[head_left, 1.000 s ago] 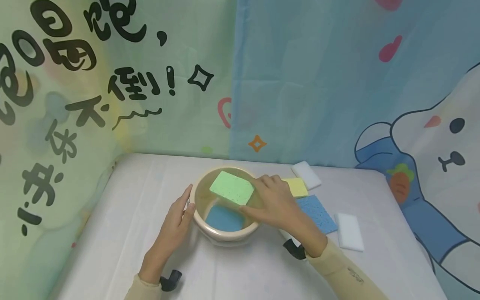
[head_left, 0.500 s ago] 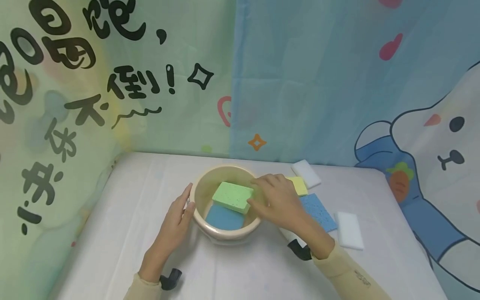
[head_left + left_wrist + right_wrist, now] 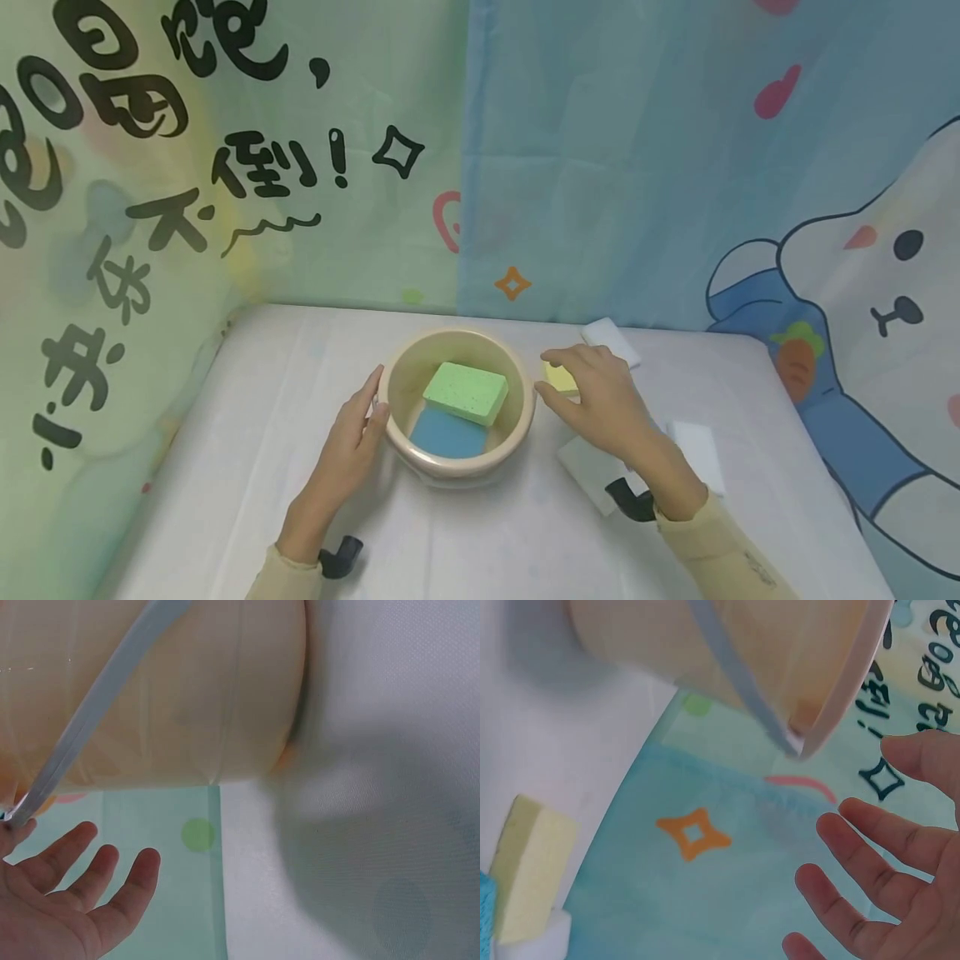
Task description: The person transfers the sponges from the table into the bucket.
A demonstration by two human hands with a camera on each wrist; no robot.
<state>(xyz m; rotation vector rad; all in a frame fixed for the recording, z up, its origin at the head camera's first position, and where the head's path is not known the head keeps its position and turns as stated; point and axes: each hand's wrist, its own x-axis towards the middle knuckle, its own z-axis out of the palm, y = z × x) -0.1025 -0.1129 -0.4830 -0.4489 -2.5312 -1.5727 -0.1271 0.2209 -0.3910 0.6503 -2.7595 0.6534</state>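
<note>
A cream bucket (image 3: 457, 472) with a pale handle (image 3: 105, 697) stands on the white table. Inside it, a green sponge (image 3: 465, 392) lies partly over a blue sponge (image 3: 447, 433). My left hand (image 3: 350, 446) touches the left side of the bucket's rim, its lower fingers spread and off the wall in the left wrist view. To the right of the bucket hovers my right hand (image 3: 600, 400), holding nothing, fingers apart and slightly bent. Behind its fingers, a yellow sponge (image 3: 558, 379) is partly hidden in the head view.
Beyond my right hand lies a white sponge (image 3: 611, 340), with another white sponge (image 3: 697, 454) further right. A pale flat piece (image 3: 592, 471) lies under my right wrist. The edge of a blue sponge (image 3: 486, 915) shows in the right wrist view. Printed curtains (image 3: 585, 167) back the table.
My right hand has lowered the green sponge into the bucket, let go of it and moved right, out over the table near the yellow sponge. My left hand has stayed at the rim.
</note>
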